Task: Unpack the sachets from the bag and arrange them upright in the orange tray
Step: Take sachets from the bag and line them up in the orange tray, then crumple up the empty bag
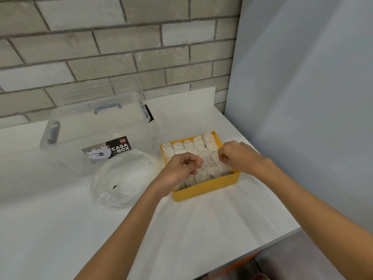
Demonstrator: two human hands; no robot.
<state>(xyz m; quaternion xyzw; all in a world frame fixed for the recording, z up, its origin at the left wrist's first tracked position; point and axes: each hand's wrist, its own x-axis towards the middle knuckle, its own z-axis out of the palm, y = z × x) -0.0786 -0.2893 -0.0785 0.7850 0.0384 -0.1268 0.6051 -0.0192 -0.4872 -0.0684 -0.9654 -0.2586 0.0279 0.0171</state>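
Left hand (pixel 181 170) and right hand (pixel 240 156) curled over sachets (pixel 189 146) standing in the orange tray (pixel 205 190); whether they pinch any, can't tell.

Your orange tray (pixel 205 190) looks like smooth matt plastic; its sachets (pixel 201 150) papery and dull. To your left, the bag (pixel 125 178) is glossy crinkled film, the storage box (pixel 96 126) clear plastic.

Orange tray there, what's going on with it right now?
A person has both hands over the orange tray, the left hand and right hand curled down among the sachets standing in rows. The tray looks nearly full. A clear plastic bag lies to its left, before a clear storage box. Whether either hand pinches a sachet is unclear.
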